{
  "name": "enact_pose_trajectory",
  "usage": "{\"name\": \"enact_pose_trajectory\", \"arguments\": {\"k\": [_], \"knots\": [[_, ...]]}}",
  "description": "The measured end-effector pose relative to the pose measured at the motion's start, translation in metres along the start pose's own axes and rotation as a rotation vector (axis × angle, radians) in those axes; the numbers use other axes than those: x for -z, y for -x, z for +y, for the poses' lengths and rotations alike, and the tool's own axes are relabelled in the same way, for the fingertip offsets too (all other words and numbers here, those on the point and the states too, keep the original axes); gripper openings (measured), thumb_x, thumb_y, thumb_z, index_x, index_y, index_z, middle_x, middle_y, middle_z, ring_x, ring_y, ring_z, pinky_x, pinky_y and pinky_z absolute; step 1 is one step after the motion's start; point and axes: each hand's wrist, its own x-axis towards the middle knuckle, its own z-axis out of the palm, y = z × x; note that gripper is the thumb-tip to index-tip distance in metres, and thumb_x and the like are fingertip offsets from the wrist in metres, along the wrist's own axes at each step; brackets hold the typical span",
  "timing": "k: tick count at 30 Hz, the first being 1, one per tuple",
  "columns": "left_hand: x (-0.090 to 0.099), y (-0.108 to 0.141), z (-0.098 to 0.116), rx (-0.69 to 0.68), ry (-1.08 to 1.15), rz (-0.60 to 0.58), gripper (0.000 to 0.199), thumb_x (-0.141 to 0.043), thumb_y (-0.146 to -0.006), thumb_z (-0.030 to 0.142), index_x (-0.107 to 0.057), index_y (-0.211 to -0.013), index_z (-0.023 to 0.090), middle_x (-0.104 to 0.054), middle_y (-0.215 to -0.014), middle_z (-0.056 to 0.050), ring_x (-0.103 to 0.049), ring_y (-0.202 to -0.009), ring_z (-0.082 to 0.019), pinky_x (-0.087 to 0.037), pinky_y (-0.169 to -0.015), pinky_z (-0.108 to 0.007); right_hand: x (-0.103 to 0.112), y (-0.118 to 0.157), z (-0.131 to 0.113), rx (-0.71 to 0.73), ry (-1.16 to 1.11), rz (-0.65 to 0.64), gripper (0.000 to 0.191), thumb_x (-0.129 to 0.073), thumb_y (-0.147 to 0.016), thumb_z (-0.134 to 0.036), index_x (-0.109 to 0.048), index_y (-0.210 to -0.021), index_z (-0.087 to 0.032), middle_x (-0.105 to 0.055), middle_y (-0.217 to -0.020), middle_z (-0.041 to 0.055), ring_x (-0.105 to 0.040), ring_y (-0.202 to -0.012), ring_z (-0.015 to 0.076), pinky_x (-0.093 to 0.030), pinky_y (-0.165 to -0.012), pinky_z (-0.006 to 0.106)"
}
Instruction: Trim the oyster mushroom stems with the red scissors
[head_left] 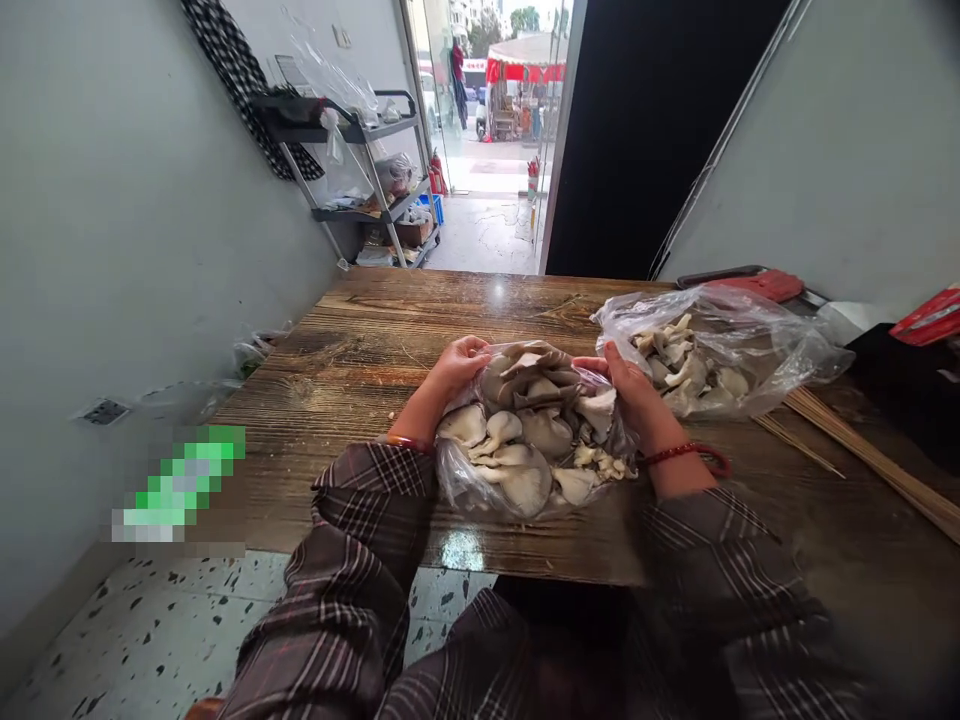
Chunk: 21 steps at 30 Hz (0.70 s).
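Note:
A clear plastic bag (457,475) full of grey-white oyster mushrooms (521,480) lies open on the wooden table (337,400), close to its front edge. My left hand (457,368) grips the bag's far left rim, fingers closed on the plastic. At the far right rim, my right hand (628,385) holds the plastic between thumb and fingers, the thumb pointing up. Just beyond my right hand sits a second clear bag (780,345) with fewer mushrooms (686,365) in it.
Thin wooden skewers (870,450) lie on the table at the right. A dark tray (720,274) with a red item (765,285) is at the back right. Beyond the table stand a shelf cart (360,130) and an open doorway. A wall borders the left side.

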Motion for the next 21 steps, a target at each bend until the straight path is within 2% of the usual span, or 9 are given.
{"name": "enact_pose_trajectory", "arguments": {"k": [3, 6, 9, 11, 15, 18, 21], "knots": [[-0.003, -0.002, -0.001, -0.118, -0.005, 0.010, 0.036, -0.089, -0.058, 0.029, -0.062, -0.078, 0.016, -0.059, -0.061, 0.005, -0.048, -0.051, -0.006, -0.034, -0.049, -0.017, -0.002, 0.001, -0.004, -0.007, -0.179, 0.001, 0.071, -0.042, -0.088, -0.082, -0.076, -0.107, -0.022, -0.077, -0.119, 0.0101, -0.073, -0.108, 0.0254, -0.059, -0.090, 0.036], [-0.007, 0.000, 0.003, -0.124, 0.043, -0.133, 0.046, -0.090, -0.060, 0.038, -0.067, -0.094, 0.016, -0.069, -0.077, 0.001, -0.058, -0.063, -0.008, -0.043, -0.058, -0.018, -0.004, 0.001, -0.007, 0.054, -0.316, 0.008, 0.067, -0.044, -0.090, -0.078, -0.074, -0.114, -0.023, -0.073, -0.130, 0.0079, -0.068, -0.119, 0.0246, -0.057, -0.096, 0.036], [-0.012, 0.005, 0.007, -0.020, 0.060, -0.302, 0.063, -0.092, -0.057, 0.046, -0.069, -0.107, 0.015, -0.074, -0.088, -0.004, -0.065, -0.073, -0.013, -0.049, -0.065, -0.021, -0.005, 0.001, -0.008, -0.018, -0.335, 0.014, 0.062, -0.043, -0.094, -0.073, -0.074, -0.114, -0.023, -0.071, -0.134, 0.0069, -0.070, -0.111, 0.0226, -0.060, -0.084, 0.033], [-0.014, 0.008, 0.009, -0.001, 0.043, -0.335, 0.058, -0.092, -0.058, 0.050, -0.072, -0.099, 0.014, -0.073, -0.082, -0.004, -0.065, -0.072, -0.014, -0.049, -0.063, -0.021, -0.005, 0.001, -0.007, -0.061, -0.340, 0.007, 0.060, -0.039, -0.097, -0.069, -0.074, -0.114, -0.023, -0.069, -0.138, 0.0074, -0.070, -0.105, 0.0209, -0.059, -0.075, 0.030], [-0.018, 0.012, 0.013, -0.014, 0.049, -0.275, 0.043, -0.088, -0.065, 0.049, -0.067, -0.075, 0.013, -0.065, -0.065, 0.000, -0.055, -0.056, -0.008, -0.041, -0.051, -0.019, -0.003, -0.001, -0.005, -0.089, -0.343, -0.027, 0.062, -0.036, -0.098, -0.068, -0.076, -0.109, -0.023, -0.068, -0.139, 0.0083, -0.072, -0.095, 0.0201, -0.058, -0.067, 0.029], [-0.023, 0.013, 0.016, 0.031, 0.141, -0.227, 0.036, -0.086, -0.067, 0.041, -0.068, -0.079, 0.013, -0.069, -0.070, -0.002, -0.059, -0.058, -0.010, -0.047, -0.056, -0.021, -0.003, -0.003, -0.003, -0.119, -0.311, -0.039, 0.064, -0.037, -0.096, -0.071, -0.077, -0.109, -0.023, -0.073, -0.130, 0.0081, -0.073, -0.086, 0.0198, -0.059, -0.065, 0.031], [-0.026, 0.011, 0.017, 0.095, 0.199, -0.132, 0.024, -0.081, -0.066, 0.025, -0.070, -0.084, 0.013, -0.072, -0.072, -0.003, -0.062, -0.060, -0.012, -0.050, -0.059, -0.023, -0.002, -0.004, -0.001, -0.139, -0.230, -0.018, 0.068, -0.037, -0.093, -0.076, -0.078, -0.104, -0.023, -0.079, -0.115, 0.0097, -0.073, -0.079, 0.0211, -0.059, -0.064, 0.033]]}}
